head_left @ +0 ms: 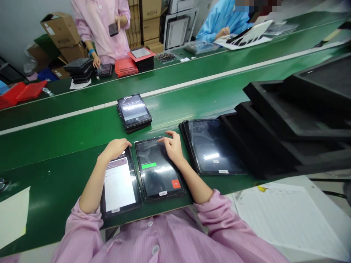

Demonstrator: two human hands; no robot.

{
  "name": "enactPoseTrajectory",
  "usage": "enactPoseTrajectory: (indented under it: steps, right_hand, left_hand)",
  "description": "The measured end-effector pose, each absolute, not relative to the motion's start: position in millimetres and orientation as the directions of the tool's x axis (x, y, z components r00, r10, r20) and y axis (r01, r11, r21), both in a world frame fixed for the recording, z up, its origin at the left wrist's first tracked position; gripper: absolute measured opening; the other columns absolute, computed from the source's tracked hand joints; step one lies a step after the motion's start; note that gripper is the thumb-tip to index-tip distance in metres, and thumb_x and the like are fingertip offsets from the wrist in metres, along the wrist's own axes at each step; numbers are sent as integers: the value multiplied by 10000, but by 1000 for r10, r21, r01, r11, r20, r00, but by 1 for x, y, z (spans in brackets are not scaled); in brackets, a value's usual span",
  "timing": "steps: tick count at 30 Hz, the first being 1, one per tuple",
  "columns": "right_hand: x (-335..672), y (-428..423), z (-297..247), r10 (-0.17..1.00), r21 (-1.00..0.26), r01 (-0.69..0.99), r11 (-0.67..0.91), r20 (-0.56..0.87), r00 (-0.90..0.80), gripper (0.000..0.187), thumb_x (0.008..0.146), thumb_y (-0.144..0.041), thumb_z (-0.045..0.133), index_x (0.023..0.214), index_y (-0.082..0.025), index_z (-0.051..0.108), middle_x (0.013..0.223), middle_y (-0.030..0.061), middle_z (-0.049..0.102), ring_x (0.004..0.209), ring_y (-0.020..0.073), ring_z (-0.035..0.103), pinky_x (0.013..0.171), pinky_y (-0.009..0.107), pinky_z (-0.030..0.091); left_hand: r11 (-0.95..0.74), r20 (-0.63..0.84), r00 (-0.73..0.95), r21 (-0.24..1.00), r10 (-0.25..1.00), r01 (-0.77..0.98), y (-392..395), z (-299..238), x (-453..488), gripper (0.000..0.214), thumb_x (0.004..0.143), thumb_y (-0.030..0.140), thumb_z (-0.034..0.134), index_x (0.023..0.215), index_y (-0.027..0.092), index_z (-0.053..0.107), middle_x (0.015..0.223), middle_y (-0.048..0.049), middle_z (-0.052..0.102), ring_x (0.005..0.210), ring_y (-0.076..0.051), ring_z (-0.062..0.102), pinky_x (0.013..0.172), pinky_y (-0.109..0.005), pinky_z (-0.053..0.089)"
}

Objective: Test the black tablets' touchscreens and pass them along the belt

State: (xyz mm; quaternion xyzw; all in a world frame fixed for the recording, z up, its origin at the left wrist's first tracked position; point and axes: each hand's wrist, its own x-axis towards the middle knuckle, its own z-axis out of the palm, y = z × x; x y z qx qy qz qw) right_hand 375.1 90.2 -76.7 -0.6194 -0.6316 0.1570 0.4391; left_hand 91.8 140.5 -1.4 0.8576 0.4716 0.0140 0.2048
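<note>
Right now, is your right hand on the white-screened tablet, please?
No, the right hand touches the dark middle tablet, beside the white-screened tablet.

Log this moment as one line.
left hand: on white-screen tablet | right hand: touching middle tablet | third tablet: at right, untouched

We log the belt (55,157) as green with one white stripe (192,83). Near left tablet (120,188): white screen. Middle tablet (157,175): black, with a green bar (148,165) and a red square (176,183). Right trays (287,120) black, our sleeves (219,219) pink, far left cases (24,91) red.
</note>
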Motion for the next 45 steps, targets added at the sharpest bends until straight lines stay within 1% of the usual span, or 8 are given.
enactPoseTrajectory:
  steps: [6,14,18,23,32,37,40,45]
  right_hand:
    - [375,90,-75,920,-738,664,119,334,206,423,960,-319,407,826,-240,800,1195,113,562,1135,293,492,1027,503,383]
    - [373,90,-77,944,-715,693,96,285,164,356,939,-308,441,895,-229,786,1242,119,565,1148,303,494,1003,491,399]
    - [374,93,-83,945,-735,677,-16,209,250,378,993,-360,363,1121,-205,684,1134,131,613,1087,290,539,969,455,425]
    - [376,99,-94,956,-693,702,-161,67,285,405,999,-482,366,1005,-204,660,1075,141,619,1065,306,547,938,477,427]
    - [380,107,-90,969,-988,147,57,90,228,576,961,-661,286,976,-229,668,1066,73,696,1056,240,620,985,401,468]
    - [371,105,-81,992,-962,-268,42,9,123,632,909,-744,336,1067,-214,643,1067,79,719,1048,251,662,940,401,518]
    - [372,107,-83,987,-985,-172,-9,-36,154,662,935,-731,265,1049,-212,660,1050,85,710,1056,248,650,964,411,505]
    - [375,99,-83,959,-914,407,8,121,254,544,1016,-543,251,1147,-235,680,1174,109,607,1193,258,525,1086,461,385]
  left_hand:
    - [-560,-81,572,132,816,818,141,-8,94,515,1011,417,235,869,239,697,878,-42,756,922,-251,700,974,-415,476]
    - [-626,-12,650,254,760,737,139,-3,87,630,1026,524,73,903,233,617,739,-3,722,770,-207,696,1198,-535,251]
    - [-563,-133,618,298,775,771,136,0,91,653,1041,484,89,1060,204,679,1023,-47,758,1003,-214,687,1232,-562,105]
    - [-523,-185,615,375,767,765,131,-7,95,624,1045,475,120,1313,213,619,1293,-78,672,1270,-233,562,1223,-598,-1]
    - [-483,-286,600,387,747,786,131,-8,93,689,1034,522,113,1236,191,683,1284,-91,639,1215,-230,581,1234,-555,15]
    - [-471,-276,600,412,751,780,134,-11,90,646,1026,543,163,1270,223,669,1299,-84,634,1203,-258,586,1206,-534,211]
    - [-379,-288,541,465,790,800,139,-7,79,608,1017,560,186,1323,282,633,1347,-58,605,1162,-251,615,1065,-417,443]
    - [-356,-344,535,464,771,811,150,-1,50,560,983,601,314,1432,340,523,1267,-40,652,1134,-249,633,986,-363,499]
